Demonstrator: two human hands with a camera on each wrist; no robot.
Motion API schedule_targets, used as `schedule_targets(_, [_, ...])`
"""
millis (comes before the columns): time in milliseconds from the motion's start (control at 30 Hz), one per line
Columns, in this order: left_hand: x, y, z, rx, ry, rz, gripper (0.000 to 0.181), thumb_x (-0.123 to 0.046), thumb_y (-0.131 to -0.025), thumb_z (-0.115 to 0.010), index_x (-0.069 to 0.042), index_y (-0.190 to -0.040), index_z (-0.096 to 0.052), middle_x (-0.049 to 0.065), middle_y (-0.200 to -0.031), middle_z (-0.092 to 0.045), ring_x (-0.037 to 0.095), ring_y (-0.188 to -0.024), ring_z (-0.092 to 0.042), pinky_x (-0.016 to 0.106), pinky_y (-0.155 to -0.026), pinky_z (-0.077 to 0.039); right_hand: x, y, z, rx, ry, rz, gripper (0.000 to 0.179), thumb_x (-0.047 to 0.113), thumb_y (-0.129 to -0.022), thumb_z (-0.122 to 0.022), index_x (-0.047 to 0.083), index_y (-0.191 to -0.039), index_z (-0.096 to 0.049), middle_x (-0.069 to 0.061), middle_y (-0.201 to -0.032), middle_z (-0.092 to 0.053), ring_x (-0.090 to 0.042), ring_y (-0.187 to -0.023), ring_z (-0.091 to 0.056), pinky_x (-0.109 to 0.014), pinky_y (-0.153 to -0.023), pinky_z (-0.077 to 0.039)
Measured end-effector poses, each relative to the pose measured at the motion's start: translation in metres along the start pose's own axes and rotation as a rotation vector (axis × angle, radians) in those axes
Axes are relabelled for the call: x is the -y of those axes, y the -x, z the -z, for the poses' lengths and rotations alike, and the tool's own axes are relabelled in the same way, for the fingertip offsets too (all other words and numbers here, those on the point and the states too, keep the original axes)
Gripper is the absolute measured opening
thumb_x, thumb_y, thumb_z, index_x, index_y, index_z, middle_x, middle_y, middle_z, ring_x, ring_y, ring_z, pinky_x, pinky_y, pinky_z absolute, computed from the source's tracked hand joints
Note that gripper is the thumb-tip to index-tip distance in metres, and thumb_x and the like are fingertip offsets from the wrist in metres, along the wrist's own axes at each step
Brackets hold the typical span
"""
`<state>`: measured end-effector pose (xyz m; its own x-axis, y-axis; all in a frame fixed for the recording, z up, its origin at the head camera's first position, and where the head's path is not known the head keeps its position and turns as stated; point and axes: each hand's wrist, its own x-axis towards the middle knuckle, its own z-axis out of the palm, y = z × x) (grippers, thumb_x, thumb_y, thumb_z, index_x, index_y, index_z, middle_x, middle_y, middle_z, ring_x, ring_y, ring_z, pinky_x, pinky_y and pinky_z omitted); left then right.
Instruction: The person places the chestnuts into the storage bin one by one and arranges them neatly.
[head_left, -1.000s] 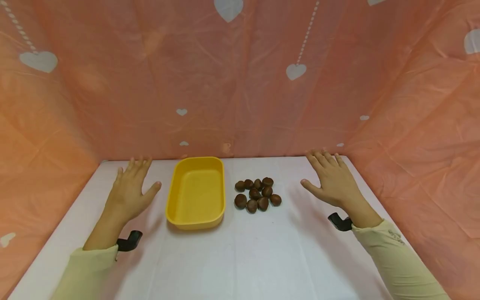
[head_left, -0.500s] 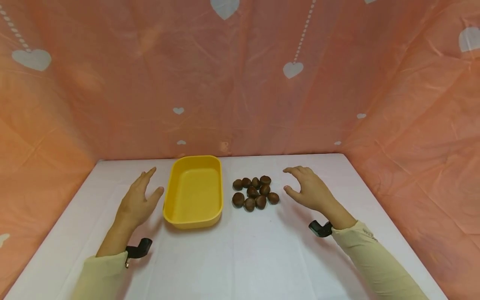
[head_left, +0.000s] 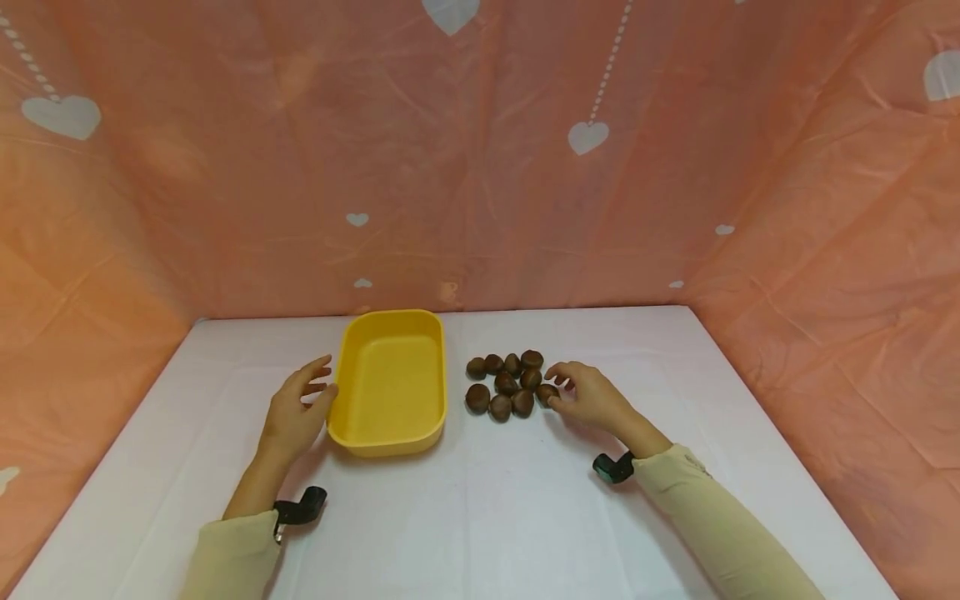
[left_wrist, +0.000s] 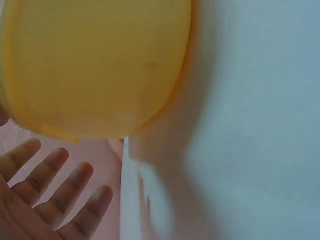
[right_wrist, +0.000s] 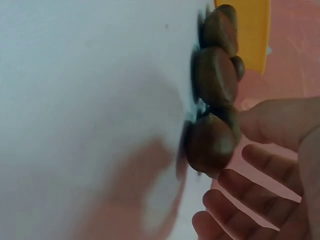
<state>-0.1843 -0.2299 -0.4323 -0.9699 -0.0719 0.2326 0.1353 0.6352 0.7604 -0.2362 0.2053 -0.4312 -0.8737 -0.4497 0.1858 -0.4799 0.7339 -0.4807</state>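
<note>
A rectangular yellow plastic tray (head_left: 390,379) stands on the white table, with nothing inside it. My left hand (head_left: 296,417) is at its left side, thumb by the rim and fingers relaxed; the left wrist view has the tray wall (left_wrist: 100,70) just beyond the spread fingers. To the tray's right lies a cluster of several brown chestnuts (head_left: 506,383). My right hand (head_left: 596,400) reaches the rightmost chestnut (right_wrist: 210,142), thumb and fingertips right beside it and spread apart, not closed round it.
White cloth (head_left: 465,525) covers the table. A pink-orange curtain (head_left: 465,183) with white hearts hangs behind and along both sides. Each wrist wears a black camera mount (head_left: 303,506).
Both hands have moved inward and lowered, the left to the tray's rim, the right to the rightmost chestnut. Their spread fingers have relaxed and bent. Tray and chestnuts stay in place.
</note>
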Motion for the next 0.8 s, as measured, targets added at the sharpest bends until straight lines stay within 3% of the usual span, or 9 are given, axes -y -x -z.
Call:
schedule_targets(200, [-0.001,0.000,-0.008,0.018,0.032,0.097,0.048,-0.020,-0.097,-0.051,-0.011,-0.144,-0.045,0.021,-0.133,-0.054,0.036,-0.107,-0.059,0.044,-0.087,-0.050,0.003,-0.002,-0.004,0.036,-0.008,-0.040,0.024,0.014,-0.078,-0.072,0.010,-0.101,-0.065,-0.003,-0.088,-0.064,-0.018,-0.080,-0.058,-0.033,-0.073,-0.048])
schedule_targets(400, [-0.001,-0.007,-0.014,0.028,0.038,0.126,0.048,-0.017,-0.096,-0.051,-0.010,-0.143,-0.045,0.022,-0.133,-0.054,0.032,-0.098,-0.058,0.026,-0.076,-0.047,0.004,-0.002,-0.002,0.052,0.013,-0.091,0.025,0.013,-0.075,-0.074,0.010,-0.099,-0.066,-0.004,-0.087,-0.063,-0.017,-0.078,-0.056,-0.033,-0.071,-0.047])
schedule_targets(800, [-0.004,-0.012,-0.019,0.046,0.052,0.184,0.053,-0.012,-0.093,-0.050,-0.010,-0.145,-0.042,0.021,-0.136,-0.052,0.032,-0.101,-0.060,0.020,-0.072,-0.046,-0.001,0.000,-0.006,0.050,0.095,-0.141,0.027,0.019,-0.072,-0.073,0.015,-0.098,-0.067,0.001,-0.081,-0.064,-0.013,-0.073,-0.053,-0.030,-0.065,-0.044])
